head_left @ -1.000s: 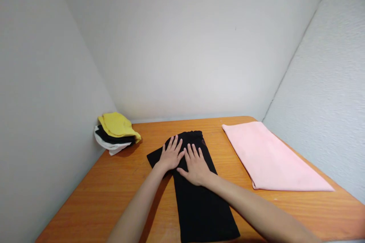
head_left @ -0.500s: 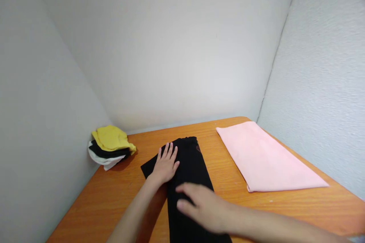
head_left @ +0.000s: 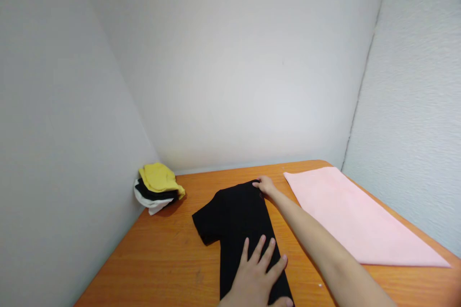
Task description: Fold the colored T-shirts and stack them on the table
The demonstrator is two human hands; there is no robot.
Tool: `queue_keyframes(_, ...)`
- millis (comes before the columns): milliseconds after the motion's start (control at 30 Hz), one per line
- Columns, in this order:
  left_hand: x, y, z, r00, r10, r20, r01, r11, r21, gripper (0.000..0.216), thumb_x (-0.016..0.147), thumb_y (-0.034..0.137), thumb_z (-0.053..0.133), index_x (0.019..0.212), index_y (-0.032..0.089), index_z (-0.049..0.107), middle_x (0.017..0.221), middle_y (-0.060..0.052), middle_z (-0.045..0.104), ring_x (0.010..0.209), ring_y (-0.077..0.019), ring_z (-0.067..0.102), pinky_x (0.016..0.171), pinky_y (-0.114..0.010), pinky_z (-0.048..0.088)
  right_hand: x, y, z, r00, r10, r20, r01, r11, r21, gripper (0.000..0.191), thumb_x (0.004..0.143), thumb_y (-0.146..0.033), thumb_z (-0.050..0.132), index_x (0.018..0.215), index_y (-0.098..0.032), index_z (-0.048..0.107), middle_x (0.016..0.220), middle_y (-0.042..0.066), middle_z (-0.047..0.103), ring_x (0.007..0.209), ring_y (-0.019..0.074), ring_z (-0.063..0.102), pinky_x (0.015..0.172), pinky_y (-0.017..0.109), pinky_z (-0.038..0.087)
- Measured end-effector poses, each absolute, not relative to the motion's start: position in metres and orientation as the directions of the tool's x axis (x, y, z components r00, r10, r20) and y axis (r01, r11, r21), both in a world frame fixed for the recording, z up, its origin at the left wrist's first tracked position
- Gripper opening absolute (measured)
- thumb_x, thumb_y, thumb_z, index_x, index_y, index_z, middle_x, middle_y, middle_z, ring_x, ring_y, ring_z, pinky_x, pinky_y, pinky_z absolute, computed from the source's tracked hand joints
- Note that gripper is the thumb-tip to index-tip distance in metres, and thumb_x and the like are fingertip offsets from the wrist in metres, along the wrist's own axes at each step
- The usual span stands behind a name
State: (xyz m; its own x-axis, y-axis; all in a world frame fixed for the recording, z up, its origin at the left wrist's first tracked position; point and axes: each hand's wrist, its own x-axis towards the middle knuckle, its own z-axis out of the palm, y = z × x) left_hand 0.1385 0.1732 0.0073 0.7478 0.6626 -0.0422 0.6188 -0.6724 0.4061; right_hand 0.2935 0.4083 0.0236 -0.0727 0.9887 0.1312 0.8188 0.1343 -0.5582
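A black T-shirt [head_left: 234, 216], folded lengthwise with one sleeve sticking out to the left, lies on the orange wooden table [head_left: 162, 259]. My left hand [head_left: 257, 276] rests flat on the near part of the shirt, fingers spread. My right arm stretches forward along the shirt's right edge. My right hand [head_left: 266, 185] is at the far right corner of the shirt, with its fingers closed on the fabric edge near the collar.
A small pile of folded clothes [head_left: 158, 187], yellow on top of black and white, sits in the far left corner against the wall. A folded pink cloth [head_left: 353, 220] lies along the right side. White walls enclose the table on three sides.
My left hand has slid from the shirt's far end back to its near part. My right hand has reached forward and taken hold of the shirt's far right corner. The camera tilted slightly.
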Motion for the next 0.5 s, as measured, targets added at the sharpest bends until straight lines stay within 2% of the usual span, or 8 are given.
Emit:
queue_keyframes(67, 0.135, 0.170, 0.015, 0.747, 0.664, -0.016, 0.605, -0.671, 0.428, 0.074, 0.089, 0.065, 0.044, 0.152, 0.039, 0.015, 0.160, -0.005, 0.010, 0.147, -0.0356, 0.009, 0.113, -0.070, 0.008, 0.289, 0.401, 0.028, -0.069, 0.980, 0.187, 0.845, 0.157, -0.512, 0.016, 0.087, -0.024, 0.064, 0.098, -0.012, 0.064, 0.095, 0.011, 0.066, 0.092, 0.0235, 0.063, 0.083, 0.037, 0.048)
queue_keyframes(133, 0.124, 0.175, 0.026, 0.677, 0.732, 0.079, 0.642, -0.639, 0.423, 0.070, 0.091, 0.055, 0.048, 0.152, 0.035, 0.020, 0.160, -0.005, 0.018, 0.147, -0.0291, 0.017, 0.118, -0.059, 0.017, 0.276, 0.385, 0.033, -0.090, 0.958, 0.272, 0.862, 0.212, -0.460, 0.027, 0.089, -0.021, 0.058, 0.113, -0.009, 0.060, 0.113, 0.019, 0.061, 0.111, 0.0307, 0.056, 0.095, 0.044, 0.042)
queue_keyframes(200, 0.101, 0.192, 0.037, 0.446, 0.867, 0.221, 0.782, -0.498, 0.374, 0.053, 0.096, 0.042, 0.043, 0.145, 0.027, 0.036, 0.155, -0.006, 0.032, 0.143, -0.0227, 0.029, 0.118, -0.046, 0.026, 0.259, 0.361, 0.035, -0.176, 0.925, 0.338, 0.857, 0.312, -0.410, 0.035, 0.091, -0.021, 0.052, 0.124, -0.010, 0.056, 0.127, 0.021, 0.055, 0.124, 0.0314, 0.047, 0.104, 0.046, 0.035)
queue_keyframes(267, 0.070, 0.219, 0.047, 0.115, 0.950, 0.292, 0.928, -0.207, 0.309, 0.040, 0.098, 0.031, 0.032, 0.132, 0.019, 0.050, 0.144, -0.010, 0.047, 0.135, -0.0208, 0.041, 0.114, -0.039, 0.032, 0.240, 0.334, 0.033, -0.336, 0.868, 0.364, 0.815, 0.462, -0.350, 0.043, 0.091, -0.023, 0.050, 0.133, -0.012, 0.052, 0.139, 0.017, 0.049, 0.133, 0.0280, 0.039, 0.111, 0.041, 0.028)
queue_keyframes(300, 0.053, 0.235, 0.050, -0.033, 0.961, 0.273, 0.962, -0.044, 0.271, 0.039, 0.099, 0.028, 0.029, 0.126, 0.016, 0.053, 0.137, -0.013, 0.052, 0.130, -0.0219, 0.046, 0.111, -0.038, 0.034, 0.230, 0.321, 0.029, -0.422, 0.832, 0.361, 0.783, 0.535, -0.318, 0.049, 0.091, -0.026, 0.050, 0.137, -0.012, 0.049, 0.145, 0.016, 0.044, 0.138, 0.0268, 0.033, 0.114, 0.040, 0.024)
queue_keyframes(367, 0.021, 0.263, 0.051, -0.186, 0.963, 0.197, 0.963, 0.139, 0.230, 0.040, 0.096, 0.032, 0.035, 0.118, 0.007, 0.056, 0.124, -0.021, 0.059, 0.122, -0.0300, 0.052, 0.106, -0.043, 0.037, 0.212, 0.299, 0.019, -0.558, 0.767, 0.317, 0.720, 0.637, -0.274, 0.063, 0.092, -0.037, 0.049, 0.147, -0.008, 0.038, 0.155, 0.015, 0.027, 0.145, 0.0272, 0.016, 0.118, 0.041, 0.015)
queue_keyframes(433, -0.002, 0.281, 0.045, -0.236, 0.967, 0.097, 0.951, 0.210, 0.226, 0.045, 0.091, 0.045, 0.047, 0.107, 0.005, 0.062, 0.112, -0.025, 0.064, 0.115, -0.0377, 0.056, 0.099, -0.047, 0.041, 0.199, 0.285, 0.007, -0.614, 0.753, 0.237, 0.701, 0.658, -0.274, 0.075, 0.093, -0.050, 0.043, 0.150, -0.005, 0.029, 0.158, 0.016, 0.011, 0.147, 0.0300, 0.004, 0.119, 0.047, 0.009)
queue_keyframes(500, -0.016, 0.289, 0.038, -0.249, 0.968, 0.003, 0.940, 0.241, 0.243, 0.046, 0.082, 0.053, 0.057, 0.094, 0.009, 0.066, 0.103, -0.023, 0.068, 0.110, -0.0396, 0.059, 0.093, -0.045, 0.044, 0.190, 0.279, -0.005, -0.603, 0.779, 0.174, 0.726, 0.626, -0.286, 0.080, 0.093, -0.060, 0.035, 0.151, -0.006, 0.027, 0.159, 0.014, 0.002, 0.146, 0.0324, -0.002, 0.117, 0.052, 0.007)
